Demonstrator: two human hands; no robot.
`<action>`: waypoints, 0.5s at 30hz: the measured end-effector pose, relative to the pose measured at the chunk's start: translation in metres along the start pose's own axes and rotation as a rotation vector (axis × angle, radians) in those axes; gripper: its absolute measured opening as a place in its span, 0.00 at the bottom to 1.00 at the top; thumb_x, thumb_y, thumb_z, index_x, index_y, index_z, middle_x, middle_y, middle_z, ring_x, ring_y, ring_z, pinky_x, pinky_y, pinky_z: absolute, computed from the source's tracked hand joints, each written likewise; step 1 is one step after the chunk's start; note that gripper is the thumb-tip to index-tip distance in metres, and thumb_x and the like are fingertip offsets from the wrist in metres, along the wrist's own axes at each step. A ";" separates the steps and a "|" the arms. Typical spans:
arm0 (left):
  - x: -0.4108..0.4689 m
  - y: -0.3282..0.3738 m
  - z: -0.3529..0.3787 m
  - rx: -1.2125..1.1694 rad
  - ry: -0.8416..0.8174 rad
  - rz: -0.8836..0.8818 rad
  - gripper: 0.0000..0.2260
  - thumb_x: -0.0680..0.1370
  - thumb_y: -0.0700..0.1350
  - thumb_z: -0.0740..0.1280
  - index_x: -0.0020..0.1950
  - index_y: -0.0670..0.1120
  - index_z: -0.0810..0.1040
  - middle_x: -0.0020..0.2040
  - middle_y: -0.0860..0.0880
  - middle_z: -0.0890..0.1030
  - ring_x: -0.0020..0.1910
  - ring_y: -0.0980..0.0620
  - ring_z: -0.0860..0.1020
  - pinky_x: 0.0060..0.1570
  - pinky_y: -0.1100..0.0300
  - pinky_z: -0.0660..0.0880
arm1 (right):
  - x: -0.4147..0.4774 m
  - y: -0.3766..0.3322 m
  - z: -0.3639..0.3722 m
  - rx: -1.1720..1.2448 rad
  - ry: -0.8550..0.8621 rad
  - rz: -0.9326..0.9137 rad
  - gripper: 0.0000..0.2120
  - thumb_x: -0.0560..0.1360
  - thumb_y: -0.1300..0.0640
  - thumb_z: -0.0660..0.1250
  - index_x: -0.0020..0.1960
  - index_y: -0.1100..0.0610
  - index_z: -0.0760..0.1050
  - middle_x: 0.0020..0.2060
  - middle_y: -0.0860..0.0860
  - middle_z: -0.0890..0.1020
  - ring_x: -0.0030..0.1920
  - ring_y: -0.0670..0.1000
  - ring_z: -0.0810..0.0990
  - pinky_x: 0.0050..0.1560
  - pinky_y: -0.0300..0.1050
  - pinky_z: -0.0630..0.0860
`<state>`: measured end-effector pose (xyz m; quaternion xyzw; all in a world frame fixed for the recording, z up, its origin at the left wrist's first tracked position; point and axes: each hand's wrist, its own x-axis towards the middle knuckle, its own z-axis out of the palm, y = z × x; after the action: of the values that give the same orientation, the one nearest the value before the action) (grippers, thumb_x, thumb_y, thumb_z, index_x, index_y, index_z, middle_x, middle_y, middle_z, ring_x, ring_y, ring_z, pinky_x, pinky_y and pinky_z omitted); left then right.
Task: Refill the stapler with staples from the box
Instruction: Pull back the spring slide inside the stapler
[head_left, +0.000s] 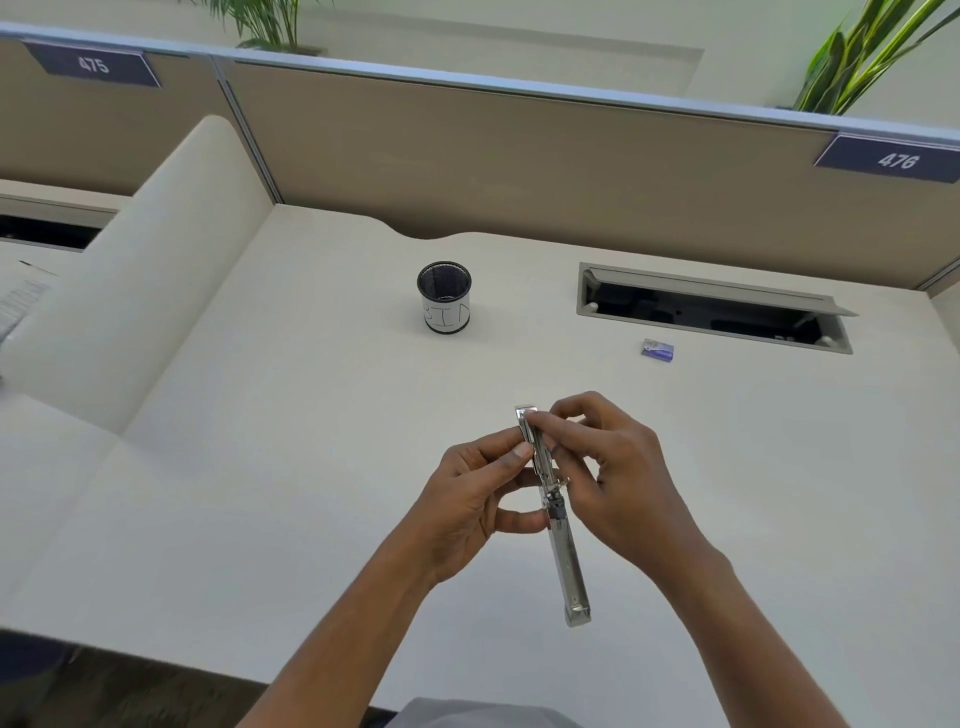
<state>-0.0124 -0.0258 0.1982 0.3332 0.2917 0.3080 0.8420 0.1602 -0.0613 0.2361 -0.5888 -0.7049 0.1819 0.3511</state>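
Note:
A silver metal stapler (563, 551) is swung fully open into one long strip, held above the desk (311, 467) near its front middle. My left hand (478, 499) grips it around the hinge, thumb pressed on the far half. My right hand (618, 467) pinches the far half near its tip with fingertips. I cannot tell whether a strip of staples lies between those fingers. The near half of the stapler points toward me. A small purple staple box (658, 349) lies open on the desk to the far right, apart from both hands.
A black mesh pen cup (444, 296) with a white paper label stands at the back middle. An open cable hatch (711, 309) is sunk into the desk at the back right. A beige partition wall (519, 156) closes off the back.

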 end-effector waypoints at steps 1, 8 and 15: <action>0.000 -0.001 0.000 -0.002 0.004 0.001 0.12 0.86 0.43 0.64 0.66 0.42 0.82 0.53 0.47 0.85 0.53 0.51 0.83 0.43 0.52 0.85 | 0.000 -0.001 -0.001 -0.010 -0.003 -0.004 0.19 0.76 0.69 0.67 0.62 0.54 0.84 0.51 0.48 0.79 0.43 0.45 0.80 0.43 0.29 0.75; -0.001 -0.003 -0.004 -0.017 0.018 -0.007 0.14 0.85 0.43 0.65 0.69 0.43 0.81 0.57 0.45 0.85 0.57 0.49 0.83 0.43 0.52 0.85 | -0.014 -0.008 -0.007 0.017 -0.045 0.022 0.19 0.75 0.72 0.68 0.58 0.53 0.85 0.50 0.47 0.79 0.43 0.45 0.81 0.45 0.32 0.77; 0.001 -0.003 -0.001 0.011 -0.014 -0.016 0.12 0.85 0.43 0.65 0.66 0.42 0.82 0.51 0.48 0.85 0.52 0.51 0.84 0.43 0.53 0.85 | -0.009 -0.010 -0.015 0.051 0.050 0.027 0.14 0.78 0.67 0.70 0.59 0.54 0.85 0.47 0.47 0.80 0.46 0.45 0.82 0.46 0.34 0.79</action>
<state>-0.0117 -0.0267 0.1950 0.3376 0.2903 0.2973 0.8446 0.1638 -0.0749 0.2506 -0.5934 -0.6832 0.1898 0.3810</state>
